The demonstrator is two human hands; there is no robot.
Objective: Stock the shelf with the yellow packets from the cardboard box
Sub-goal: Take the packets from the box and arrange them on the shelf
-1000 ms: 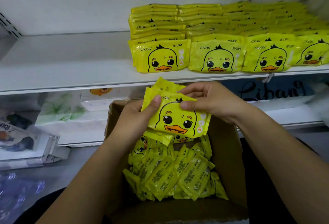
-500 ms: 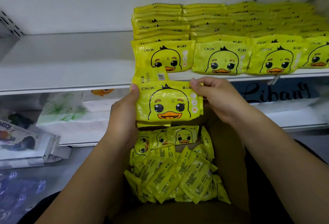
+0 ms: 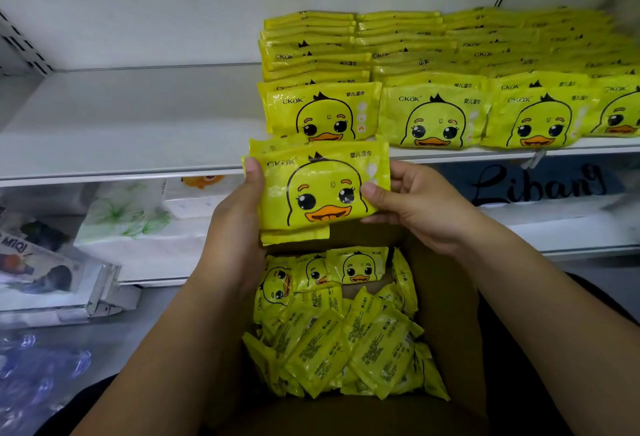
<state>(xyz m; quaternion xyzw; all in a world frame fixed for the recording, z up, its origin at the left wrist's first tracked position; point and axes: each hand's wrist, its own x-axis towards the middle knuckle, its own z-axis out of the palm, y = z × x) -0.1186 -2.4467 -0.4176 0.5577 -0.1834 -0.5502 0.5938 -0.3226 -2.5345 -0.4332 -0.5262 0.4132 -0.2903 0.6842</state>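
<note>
Both hands hold a small stack of yellow packets [image 3: 318,190] between them, above the cardboard box [image 3: 446,297] and in front of the edge of the white shelf [image 3: 131,124]. The left hand [image 3: 239,214] grasps the left side of the stack. Its thumb lies on the front and its other fingers are hidden behind the packets. The right hand [image 3: 415,203] grasps the right side, with the thumb pressed on the front near the duck's cheek and the fingers [image 3: 401,172] curled round the edge, their tips out of sight. Only the front packet shows its duck face fully. Strips of others show above and below it, and I cannot count how many there are. Just above the fingers, rows of the same packets on the shelf [image 3: 433,113] stand upright. The held stack covers the lower part of the leftmost one, and the rows are cut off at the right. Below the fingers, loose packets in the box [image 3: 339,331] lie in a heap, many with the back side up, the print too small to read. The far wall of the box is hidden behind the hands. To the left of the left fingers, on a lower shelf, lies a white pack with green leaves [image 3: 128,217]. To the right of the right fingers is a dark sign with handwritten letters [image 3: 540,186].
</note>
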